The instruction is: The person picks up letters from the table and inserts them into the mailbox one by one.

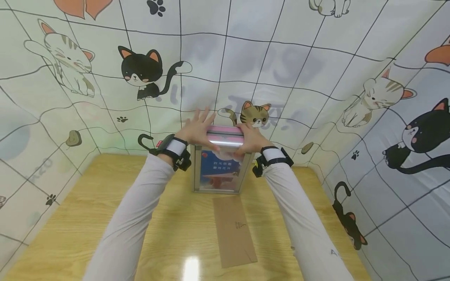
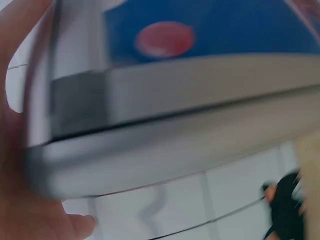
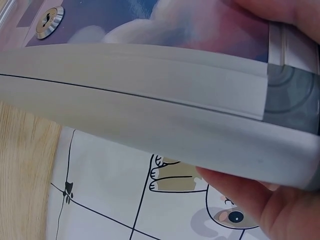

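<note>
A lockable box (image 1: pixel 220 171) with a silver frame, a pink-edged top and a blue printed front stands upright at the back of the table. My left hand (image 1: pixel 198 130) lies at its top left corner, fingers spread and straight, the thumb reaching over the front. At the top right corner my right hand (image 1: pixel 251 139) grips the box, thumb in front and fingers behind. The right wrist view shows a round keyhole lock (image 3: pixel 50 22) on the printed face. In the left wrist view the silver edge (image 2: pixel 175 135) is blurred.
A flat brown piece of cardboard (image 1: pixel 234 234) lies on the wooden table (image 1: pixel 175 234) in front of the box. Cat-patterned, tile-print sheeting (image 1: pixel 211 58) rises close behind the box and along both sides.
</note>
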A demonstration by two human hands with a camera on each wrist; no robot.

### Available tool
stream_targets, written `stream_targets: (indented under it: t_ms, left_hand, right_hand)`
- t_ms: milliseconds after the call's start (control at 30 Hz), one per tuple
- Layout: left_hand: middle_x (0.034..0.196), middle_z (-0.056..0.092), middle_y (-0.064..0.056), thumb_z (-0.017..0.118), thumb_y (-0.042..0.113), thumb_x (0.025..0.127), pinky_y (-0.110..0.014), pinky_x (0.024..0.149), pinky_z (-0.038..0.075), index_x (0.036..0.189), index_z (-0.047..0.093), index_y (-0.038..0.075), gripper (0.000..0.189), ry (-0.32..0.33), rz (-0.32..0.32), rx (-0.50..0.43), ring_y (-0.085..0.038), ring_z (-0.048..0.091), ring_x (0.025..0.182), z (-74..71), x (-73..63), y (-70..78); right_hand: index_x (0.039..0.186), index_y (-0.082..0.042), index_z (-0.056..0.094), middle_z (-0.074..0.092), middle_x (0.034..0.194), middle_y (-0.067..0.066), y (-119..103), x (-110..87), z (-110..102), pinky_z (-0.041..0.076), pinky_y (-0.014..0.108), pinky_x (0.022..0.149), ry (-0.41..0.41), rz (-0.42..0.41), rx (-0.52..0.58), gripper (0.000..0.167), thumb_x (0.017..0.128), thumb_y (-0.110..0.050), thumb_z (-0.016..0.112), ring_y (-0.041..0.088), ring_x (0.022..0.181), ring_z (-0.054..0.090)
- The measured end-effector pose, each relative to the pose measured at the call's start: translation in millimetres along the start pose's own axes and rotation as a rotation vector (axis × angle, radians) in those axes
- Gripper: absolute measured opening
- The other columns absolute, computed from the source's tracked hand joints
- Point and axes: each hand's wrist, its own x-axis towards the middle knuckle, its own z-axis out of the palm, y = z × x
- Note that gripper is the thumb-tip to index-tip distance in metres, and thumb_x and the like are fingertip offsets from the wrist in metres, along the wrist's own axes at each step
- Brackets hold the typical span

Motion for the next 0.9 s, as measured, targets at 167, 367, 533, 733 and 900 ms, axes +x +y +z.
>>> stream_targets:
  t_ms: [167,367,533,733,900]
  left_hand:
    - [0.150,0.010,-0.017,0.074,0.057,0.058,-0.055,0.105,0.019,0.142,0.026,0.005,0.110,0.050,0.019,-0.104,-0.038,0.015,0.134,11.9,-3.1,-0.2]
    - [0.135,0.037,-0.015,0.077,0.052,0.055,-0.044,0.100,0.031,0.138,0.034,0.006,0.104,0.084,0.013,-0.136,-0.030,0.030,0.122,11.2,0.9,2.6]
    - [0.133,0.039,-0.013,0.077,0.052,0.054,-0.042,0.100,0.031,0.137,0.036,0.007,0.104,0.099,0.000,-0.139,-0.029,0.032,0.120,10.9,6.4,1.3]
    - [0.133,0.039,-0.012,0.077,0.051,0.053,-0.041,0.100,0.031,0.136,0.037,0.007,0.102,0.105,-0.019,-0.134,-0.027,0.032,0.120,14.6,8.0,-1.9]
    - [0.135,0.038,-0.013,0.077,0.051,0.055,-0.041,0.100,0.032,0.137,0.036,0.007,0.102,0.092,-0.042,-0.133,-0.028,0.032,0.121,18.7,1.5,-3.0]
  right_hand:
    - [0.138,-0.009,0.030,0.036,0.133,0.013,0.1,-3.4,-0.6,0.039,0.045,0.090,-0.006,0.005,-0.003,0.106,0.048,-0.034,0.080,0.032,0.109,0.036]
    - [0.138,-0.010,0.030,0.036,0.134,0.013,-0.2,-5.0,-7.9,0.036,0.046,0.093,0.004,0.007,-0.016,0.106,0.047,-0.031,0.081,0.032,0.112,0.035]
    - [0.140,-0.009,0.029,0.035,0.133,0.014,2.4,-3.4,-10.4,0.038,0.047,0.092,0.020,-0.006,0.008,0.108,0.047,-0.030,0.081,0.033,0.111,0.037]
    - [0.144,-0.011,0.020,0.024,0.137,0.020,10.0,-10.7,-0.5,0.039,0.049,0.093,0.132,-0.038,0.176,0.118,0.049,-0.028,0.087,0.034,0.114,0.037]
    - [0.146,-0.015,0.003,0.011,0.147,0.017,23.8,-37.1,30.1,0.031,0.053,0.100,0.278,-0.028,0.353,0.117,0.062,-0.038,0.081,0.033,0.127,0.027]
